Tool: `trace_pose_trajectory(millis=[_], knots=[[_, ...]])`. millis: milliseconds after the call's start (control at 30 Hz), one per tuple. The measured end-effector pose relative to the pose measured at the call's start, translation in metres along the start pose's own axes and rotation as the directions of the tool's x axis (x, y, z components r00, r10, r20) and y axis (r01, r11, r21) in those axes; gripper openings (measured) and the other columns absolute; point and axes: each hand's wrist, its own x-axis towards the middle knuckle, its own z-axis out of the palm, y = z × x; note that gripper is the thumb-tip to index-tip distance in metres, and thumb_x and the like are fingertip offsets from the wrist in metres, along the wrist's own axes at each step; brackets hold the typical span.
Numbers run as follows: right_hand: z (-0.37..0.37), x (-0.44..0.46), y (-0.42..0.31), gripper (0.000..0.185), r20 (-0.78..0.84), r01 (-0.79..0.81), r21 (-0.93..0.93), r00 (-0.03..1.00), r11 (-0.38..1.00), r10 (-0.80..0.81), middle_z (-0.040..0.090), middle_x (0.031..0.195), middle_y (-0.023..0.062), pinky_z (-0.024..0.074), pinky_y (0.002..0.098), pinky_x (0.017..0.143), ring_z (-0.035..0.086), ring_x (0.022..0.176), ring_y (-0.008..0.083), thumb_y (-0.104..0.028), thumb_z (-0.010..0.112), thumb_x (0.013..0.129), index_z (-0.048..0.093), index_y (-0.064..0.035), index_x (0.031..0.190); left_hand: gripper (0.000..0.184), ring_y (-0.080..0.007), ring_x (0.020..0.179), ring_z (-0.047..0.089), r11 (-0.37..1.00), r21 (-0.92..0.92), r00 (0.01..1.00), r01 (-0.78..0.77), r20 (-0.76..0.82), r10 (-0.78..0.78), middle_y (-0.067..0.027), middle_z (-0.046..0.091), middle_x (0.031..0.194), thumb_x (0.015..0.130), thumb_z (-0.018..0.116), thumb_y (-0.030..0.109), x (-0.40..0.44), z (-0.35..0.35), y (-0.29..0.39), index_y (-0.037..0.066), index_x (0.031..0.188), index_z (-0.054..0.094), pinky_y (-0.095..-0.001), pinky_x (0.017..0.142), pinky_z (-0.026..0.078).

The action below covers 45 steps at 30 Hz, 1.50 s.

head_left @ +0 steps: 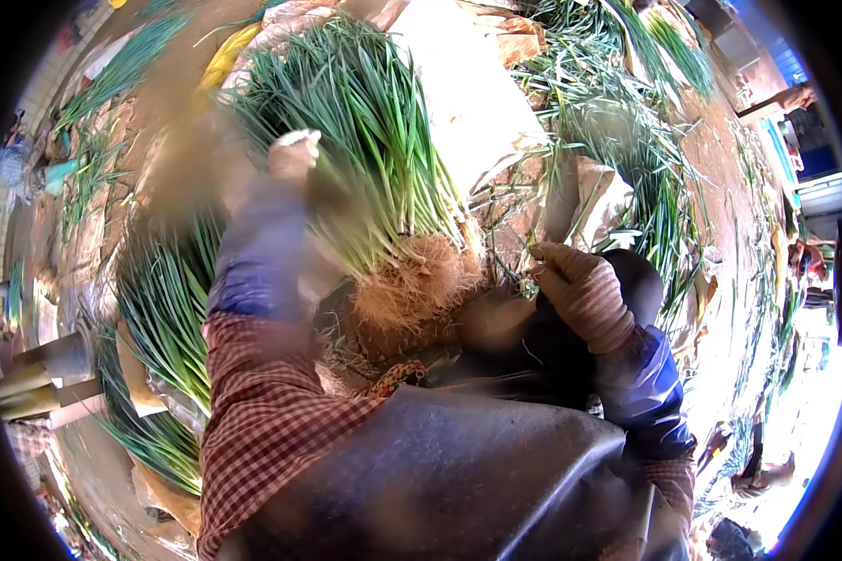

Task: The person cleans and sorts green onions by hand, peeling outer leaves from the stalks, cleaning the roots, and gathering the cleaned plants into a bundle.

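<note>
A large bunch of green onions lies in front of me, its leaves pointing away and its tangled brown roots toward my lap. My left hand is at the left side of the bunch, over the leaves; smears on the view hide most of its fingers. To the right of the roots, my right hand, in a tan glove, has its fingers bent together beside some thin stalks. Whether it grips one of them is too small to make out.
More green onions lie at the left. Loose leaves are heaped at the right, near a pale sheet. A dark apron covers my lap. Other people's arms show at both edges.
</note>
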Motion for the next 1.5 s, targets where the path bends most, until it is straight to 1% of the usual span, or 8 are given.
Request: trace_pose_trajectory(millis=[333, 467, 533, 667, 900, 1000, 1100, 1500], knots=[[0.007, 0.008, 0.011, 0.025, 0.006, 0.037, -0.082, 0.999, 0.996, -0.037, 0.066, 0.08, 0.0087, 0.0482, 0.0254, 0.07, 0.06, 0.075, 0.0108, -0.009, 0.059, 0.082, 0.064, -0.0013, 0.106, 0.026, -0.0115, 0.059, 0.053, 0.835, -0.466, 0.909, -0.294, 0.135, 0.395, -0.0193, 0.066, 0.09, 0.084, 0.06, 0.001, -0.069, 0.001, 0.141, -0.011, 0.108, 0.058, -0.0192, 0.05, 0.039], [0.007, 0.009, 0.011, 0.025, 0.02, 0.05, -0.058, 0.999, 0.997, -0.049, 0.066, 0.082, 0.0091, 0.0484, 0.0254, 0.071, 0.06, 0.076, 0.011, -0.009, 0.059, 0.082, 0.064, -0.0013, 0.106, 0.021, -0.0157, 0.068, 0.057, 0.558, -0.5, 0.664, -0.663, -0.046, 0.747, -0.0152, 0.065, 0.086, 0.087, 0.058, 0.006, -0.075, -0.002, 0.188, -0.009, 0.102, 0.061, -0.0253, 0.06, 0.047], [0.009, 0.01, 0.008, 0.025, -0.002, -0.032, -0.068, 0.999, 0.997, 0.032, 0.067, 0.083, 0.0091, 0.0489, 0.0254, 0.071, 0.061, 0.077, 0.0111, -0.008, 0.058, 0.082, 0.064, -0.0015, 0.106, 0.015, -0.0209, 0.071, 0.061, 0.571, -0.494, 0.754, -0.656, -0.417, 0.507, -0.0145, 0.065, 0.084, 0.084, 0.058, 0.003, -0.083, -0.009, 0.241, -0.005, 0.095, 0.063, -0.0299, 0.07, 0.049], [0.012, 0.012, 0.011, 0.022, -0.033, 0.044, -0.055, 0.998, 0.998, -0.046, 0.065, 0.077, 0.0155, 0.0494, 0.0299, 0.06, 0.064, 0.067, 0.0206, -0.012, 0.059, 0.082, 0.066, -0.0033, 0.101, 0.036, -0.0201, 0.088, 0.061, 0.027, -0.539, 0.152, -0.842, -0.188, 0.97, -0.0174, 0.06, 0.11, 0.089, 0.057, 0.015, -0.08, -0.055, 0.323, -0.008, 0.116, 0.052, -0.0286, 0.076, 0.049], [0.012, 0.009, 0.011, 0.025, -0.033, 0.159, -0.117, 0.986, 0.98, -0.164, 0.065, 0.074, 0.0152, 0.0499, 0.0304, 0.058, 0.064, 0.064, 0.0213, -0.011, 0.059, 0.081, 0.064, -0.0028, 0.104, 0.016, -0.015, 0.082, 0.063, 0.629, 0.261, 0.595, -0.732, -0.206, 0.777, -0.0094, 0.067, 0.088, 0.086, 0.053, 0.002, -0.046, -0.049, 0.175, 0.001, 0.096, 0.066, -0.0281, 0.074, 0.051], [0.008, 0.004, 0.005, 0.025, 0.047, 0.052, -0.096, 0.998, 0.994, -0.047, 0.065, 0.074, 0.0156, 0.0507, 0.0309, 0.058, 0.065, 0.066, 0.0234, -0.012, 0.059, 0.081, 0.064, -0.0023, 0.103, 0.015, -0.0222, 0.077, 0.065, 0.607, 0.483, 0.702, -0.631, 0.023, 0.712, -0.0112, 0.068, 0.084, 0.081, 0.061, 0.014, -0.048, -0.042, 0.061, 0.008, 0.092, 0.068, -0.0316, 0.071, 0.05], [0.007, 0.005, 0.008, 0.025, 0.059, 0.125, -0.179, 0.992, 0.976, -0.116, 0.065, 0.076, 0.0169, 0.0518, 0.0317, 0.06, 0.066, 0.068, 0.025, -0.012, 0.059, 0.08, 0.064, -0.0011, 0.103, 0.016, -0.0182, 0.086, 0.063, 0.681, 0.693, 0.97, -0.237, 0.124, 0.211, -0.0068, 0.067, 0.095, 0.086, 0.059, 0.017, -0.077, -0.015, -0.003, 0.01, 0.099, 0.066, -0.0304, 0.076, 0.052], [0.011, 0.009, -0.004, 0.019, 0.115, 0.17, -0.236, 0.983, 0.957, -0.146, 0.063, 0.076, 0.0174, 0.0503, 0.0366, 0.062, 0.063, 0.072, 0.0321, -0.018, 0.059, 0.082, 0.064, -0.0053, 0.095, 0.039, -0.0322, 0.09, 0.061, 0.465, 0.821, 0.936, -0.33, 0.22, 0.276, -0.0143, 0.064, 0.1, 0.079, 0.066, 0.036, -0.046, 0.029, -0.063, 0.003, 0.1, 0.065, -0.039, 0.081, 0.049]])
